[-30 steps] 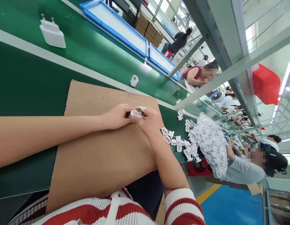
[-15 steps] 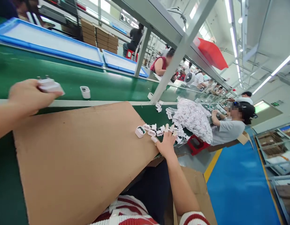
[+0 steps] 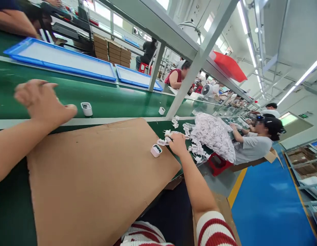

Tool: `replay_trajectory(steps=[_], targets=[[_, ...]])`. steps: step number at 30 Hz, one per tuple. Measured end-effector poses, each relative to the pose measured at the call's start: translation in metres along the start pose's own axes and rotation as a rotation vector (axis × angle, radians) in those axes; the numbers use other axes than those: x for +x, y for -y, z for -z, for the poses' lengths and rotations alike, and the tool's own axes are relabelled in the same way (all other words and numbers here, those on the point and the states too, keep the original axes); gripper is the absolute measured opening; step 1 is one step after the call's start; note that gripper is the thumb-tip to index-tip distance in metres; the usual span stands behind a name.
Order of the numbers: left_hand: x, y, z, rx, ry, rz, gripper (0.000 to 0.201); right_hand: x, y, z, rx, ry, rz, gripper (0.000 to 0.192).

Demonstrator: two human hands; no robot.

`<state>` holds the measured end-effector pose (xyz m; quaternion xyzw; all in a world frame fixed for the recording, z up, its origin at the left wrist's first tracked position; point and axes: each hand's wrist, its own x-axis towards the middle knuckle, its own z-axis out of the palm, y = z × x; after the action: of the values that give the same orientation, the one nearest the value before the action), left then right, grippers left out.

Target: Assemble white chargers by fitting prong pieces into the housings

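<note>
My left hand [image 3: 44, 102] hovers over the green belt with its fingers spread and nothing visible in it. To its right on the belt stands a white charger housing [image 3: 86, 109], open at the top. My right hand [image 3: 177, 143] is closed at the cardboard's right edge, its fingertips on a small white plug piece [image 3: 168, 139]; the grip is partly hidden. Beside it, a second white housing [image 3: 156, 150] rests on the brown cardboard sheet [image 3: 97, 177] with its open end up. Loose plug pieces [image 3: 196, 149] lie to the right of this hand.
A large heap of white parts [image 3: 212, 133] in clear plastic lies at the right. A co-worker [image 3: 253, 140] sits beyond it. A slanted metal post [image 3: 199, 65] rises beside the belt. Blue-rimmed trays [image 3: 66, 61] line the far side. Another housing [image 3: 161, 110] stands on the belt.
My left hand has let go of the white charger it held and spread its fingers. My right hand has gone from spread over the plug pieces to closed among them.
</note>
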<state>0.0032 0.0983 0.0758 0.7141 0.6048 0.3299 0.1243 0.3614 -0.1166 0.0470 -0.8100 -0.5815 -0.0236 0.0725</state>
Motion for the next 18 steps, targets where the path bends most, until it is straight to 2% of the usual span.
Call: replay_trajectory(steps=[3, 6, 9, 11, 13, 16, 18], targets=[[0.008, 0.014, -0.016, 0.235, 0.100, -0.038, 0.076, 0.009, 0.023, 0.008, -0.053, 0.103, -0.015, 0.030], [0.020, 0.028, -0.027, 0.277, 0.271, -0.090, 0.085, 0.014, 0.034, 0.012, 0.014, 0.153, -0.066, 0.024], [0.027, 0.033, -0.029, 0.246, 0.293, -0.048, 0.084, 0.014, 0.031, 0.014, 0.095, 0.144, -0.053, 0.025], [0.024, 0.027, -0.028, 0.224, 0.279, -0.075, 0.081, 0.012, 0.027, 0.014, 0.165, 0.096, -0.049, 0.021], [0.013, 0.014, -0.026, 0.131, 0.323, -0.152, 0.076, 0.011, 0.026, 0.015, 0.384, -0.021, -0.087, 0.014], [-0.024, -0.010, -0.026, -0.133, 0.526, -0.294, 0.078, 0.012, 0.041, 0.021, 0.868, -0.194, -0.100, 0.033], [-0.056, -0.021, -0.029, -0.259, 0.646, -0.396, 0.080, 0.014, 0.061, 0.027, 1.123, -0.168, -0.031, 0.044]])
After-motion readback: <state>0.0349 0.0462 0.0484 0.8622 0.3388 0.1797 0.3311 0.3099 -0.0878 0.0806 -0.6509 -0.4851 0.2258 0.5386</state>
